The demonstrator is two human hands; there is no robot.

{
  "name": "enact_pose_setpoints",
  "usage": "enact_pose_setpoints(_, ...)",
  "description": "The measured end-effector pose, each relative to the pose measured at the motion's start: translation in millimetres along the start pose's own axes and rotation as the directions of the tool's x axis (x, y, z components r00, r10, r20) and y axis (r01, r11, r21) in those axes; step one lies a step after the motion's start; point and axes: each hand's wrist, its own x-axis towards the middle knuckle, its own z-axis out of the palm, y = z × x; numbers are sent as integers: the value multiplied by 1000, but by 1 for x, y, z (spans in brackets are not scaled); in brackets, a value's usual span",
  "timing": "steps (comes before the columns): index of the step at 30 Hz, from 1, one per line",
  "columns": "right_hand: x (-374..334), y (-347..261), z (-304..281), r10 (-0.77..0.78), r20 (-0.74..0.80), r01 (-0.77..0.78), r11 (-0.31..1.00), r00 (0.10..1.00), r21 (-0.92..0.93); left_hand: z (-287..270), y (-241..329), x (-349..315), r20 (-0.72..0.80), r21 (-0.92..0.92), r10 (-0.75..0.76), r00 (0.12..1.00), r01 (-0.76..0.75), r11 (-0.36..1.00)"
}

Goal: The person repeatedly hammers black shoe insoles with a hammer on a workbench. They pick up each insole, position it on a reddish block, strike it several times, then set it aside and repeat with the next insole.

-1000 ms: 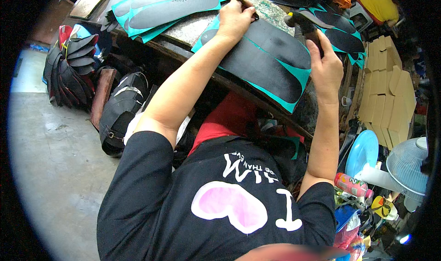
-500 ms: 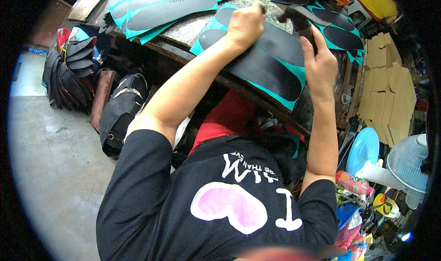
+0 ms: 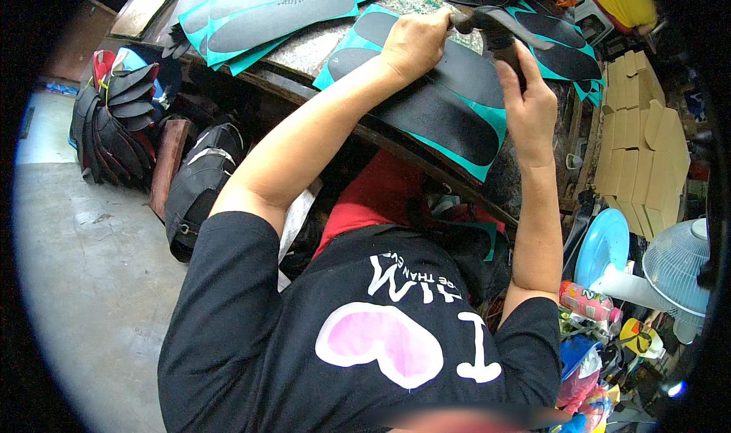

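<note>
Head view: the right hand (image 3: 529, 102) grips a dark hammer (image 3: 499, 33) by its handle, while the left hand (image 3: 415, 48) is closed in a fist, apparently around a small tool that the fingers hide. One end of the hammer is right by the top of that fist; whether it touches, I cannot tell. Below both hands lies a teal sheet (image 3: 488, 114) bearing long black sole shapes (image 3: 457, 132), set along the near edge of the bench (image 3: 499, 191), with the left fist above its far half.

The likeliest trouble is a knuckle caught by the hammer — the striking end is so near the fist that a slightly skewed swing could do it. A tool held at a tilt could skid and score a sole shape, or mark it off the intended spot. Neither hand seems to pin the sheet flat, so a hard knock might shift it toward the near edge, where its near right corner lies close to going over. Space is tight too: another teal sheet (image 3: 596, 57) lies toward the bench's right end, just beyond the hammer — a wide backswing could clip it.
</note>
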Motion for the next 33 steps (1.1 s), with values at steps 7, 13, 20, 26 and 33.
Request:
enact_pose_setpoints(7, 3, 11, -36, -82, -164, 88, 996, 983, 31, 4, -18, 1, 140, -631, -515, 846, 477, 612)
enact_pose_setpoints(13, -1, -10, -31, -239, -289, 282, 952, 927, 117, 2, -3, 4, -15, -174, -83, 996, 79, 982)
enact_pose_setpoints(20, 0, 20, -27, -52, -105, 40, 992, 993, -121, 6, -3, 1, 72, -579, -508, 858, 451, 679)
enact_pose_setpoints(26, 2, -14, -57, -43, -275, 119, 956, 960, 266, 10, -2, 3, 9, -395, -265, 964, 247, 885)
enact_pose_setpoints(33, -3, 18, -22, -15, -50, 7, 989, 999, -151, 16, 9, 2, -47, -135, -97, 994, 89, 987)
